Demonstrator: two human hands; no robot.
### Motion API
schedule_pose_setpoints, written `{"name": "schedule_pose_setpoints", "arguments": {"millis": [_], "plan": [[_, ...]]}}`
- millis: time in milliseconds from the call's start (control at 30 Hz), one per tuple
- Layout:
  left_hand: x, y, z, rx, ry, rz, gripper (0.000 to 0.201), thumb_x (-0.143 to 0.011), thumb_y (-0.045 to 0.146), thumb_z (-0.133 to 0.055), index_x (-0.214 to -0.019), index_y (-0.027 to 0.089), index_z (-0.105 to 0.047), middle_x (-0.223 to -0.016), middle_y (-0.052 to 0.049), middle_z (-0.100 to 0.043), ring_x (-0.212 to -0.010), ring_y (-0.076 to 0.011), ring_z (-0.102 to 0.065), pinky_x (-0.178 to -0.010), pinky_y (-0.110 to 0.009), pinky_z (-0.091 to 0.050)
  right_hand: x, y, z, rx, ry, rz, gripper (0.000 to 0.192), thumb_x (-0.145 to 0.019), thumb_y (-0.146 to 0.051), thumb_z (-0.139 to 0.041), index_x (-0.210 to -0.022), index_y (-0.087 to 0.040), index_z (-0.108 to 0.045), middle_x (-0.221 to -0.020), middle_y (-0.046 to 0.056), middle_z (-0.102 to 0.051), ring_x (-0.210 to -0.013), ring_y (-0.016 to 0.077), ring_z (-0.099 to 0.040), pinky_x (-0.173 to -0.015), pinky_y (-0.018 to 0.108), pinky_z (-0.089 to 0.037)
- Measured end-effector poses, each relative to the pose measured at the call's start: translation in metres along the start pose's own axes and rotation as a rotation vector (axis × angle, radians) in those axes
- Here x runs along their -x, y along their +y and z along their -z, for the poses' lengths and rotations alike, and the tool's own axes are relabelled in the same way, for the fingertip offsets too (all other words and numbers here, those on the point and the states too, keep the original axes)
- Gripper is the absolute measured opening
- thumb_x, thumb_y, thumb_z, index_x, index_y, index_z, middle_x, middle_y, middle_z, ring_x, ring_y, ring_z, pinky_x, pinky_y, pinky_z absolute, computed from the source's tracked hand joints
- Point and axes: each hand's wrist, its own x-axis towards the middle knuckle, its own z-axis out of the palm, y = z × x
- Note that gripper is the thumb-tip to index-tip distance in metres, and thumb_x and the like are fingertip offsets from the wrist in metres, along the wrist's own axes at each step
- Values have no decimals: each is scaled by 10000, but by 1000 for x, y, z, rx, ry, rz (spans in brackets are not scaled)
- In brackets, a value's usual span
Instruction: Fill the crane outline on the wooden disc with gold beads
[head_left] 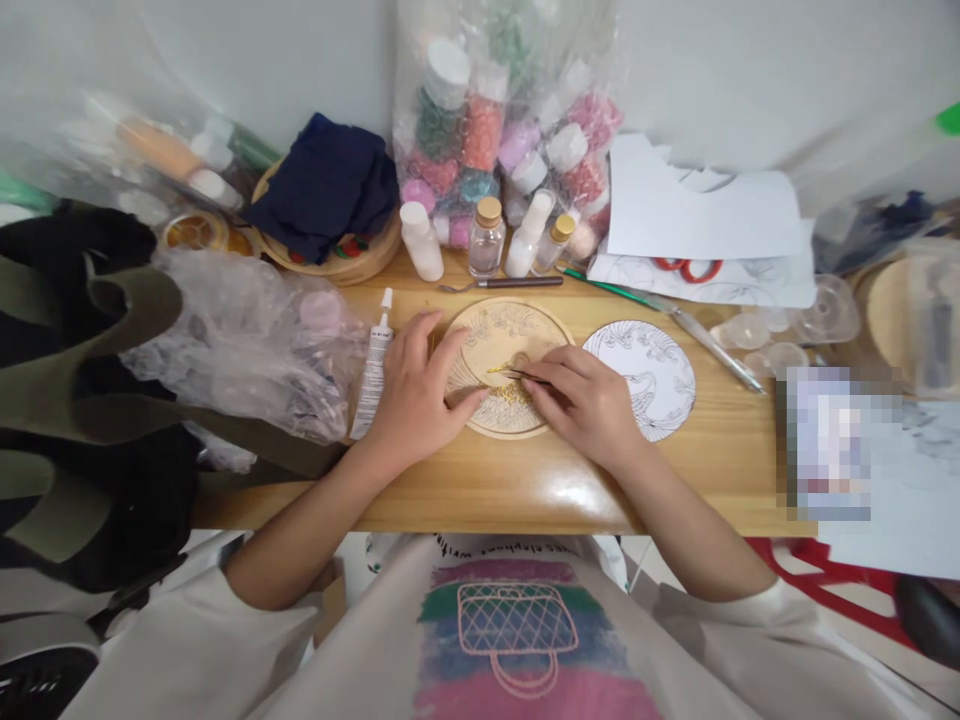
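Two hands on wooden disc (504, 345) | right hand (589, 400) fingers pinch tweezers (525, 375) | left hand (416, 395) fingers spread | wooden desk (735, 450), white wall (750, 70)

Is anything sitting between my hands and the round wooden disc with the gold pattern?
Nothing visible does. The left hand already rests on the round wooden disc, and the right hand holds a thin dark tool on its gold pattern.

A glossy wooden table (570, 495) stands against a plain white wall (750, 70).

Home craft desk: bead jars (480, 130)
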Motion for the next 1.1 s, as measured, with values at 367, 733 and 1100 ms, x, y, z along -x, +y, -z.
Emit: {"name": "schedule_pose_setpoints", "arguments": {"millis": [367,733,1100], "plan": [[-1,1,4,37,-9,20,480,-863,295,-639,-1308,202,-485,-1432,-174,-400,-1386,-368,-381,-1139,-586,-328,0,-3,1,-21,-31,60,170,-935,-223,-575,-1008,-177,-721,-886,71,-702,-802,178,-659,-667,290,-541],[0,2,4,44,-22,64,424,-888,253,-584,-1300,215,-492,-1433,-158,-402,-1392,-355,-368,-1159,-599,-296,-1,-5,0,-3,-106,132,194,-950,-247,-557,-1018,-210,-735,-893,61,-706,-806,178,-651,-673,303,-547],[0,2,3,43,-23,71,417,-888,252,-589,-1293,222,-495,-1429,-157,-407,-1390,-354,-368,-1168,-596,-287,-4,-7,1,16,-70,183,151,-937,-213,-581,-977,-171,-720,-870,64,-708,-786,174,-649,-656,285,-530]]}}
